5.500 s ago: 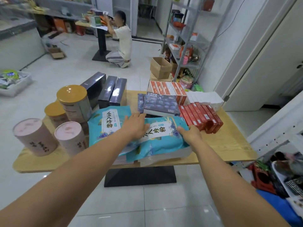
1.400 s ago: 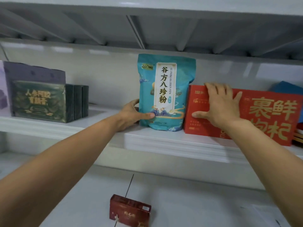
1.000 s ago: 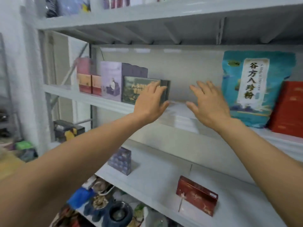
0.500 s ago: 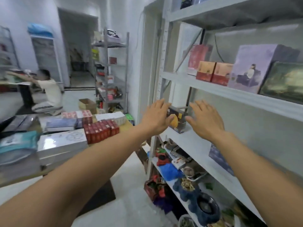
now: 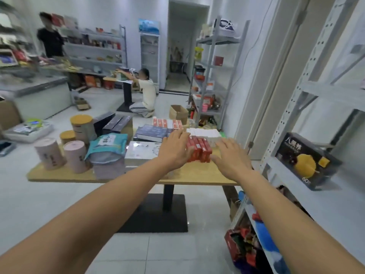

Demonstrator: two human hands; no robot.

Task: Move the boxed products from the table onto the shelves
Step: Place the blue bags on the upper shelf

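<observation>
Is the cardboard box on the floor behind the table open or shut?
Open. The cardboard box sits on the floor with its top flaps up; its contents cannot be seen from here.

Two bare arms reaching forward, both hands empty

The left hand (image 5: 174,150) is held palm down with its fingers spread and lightly curled, the bare forearm running back to the lower left corner. The right hand (image 5: 230,158) is beside it and a little lower, also palm down with fingers splayed, thumb pointing inward, its forearm stretching back to the lower right. The hands are apart, neither gripping anything.
</observation>
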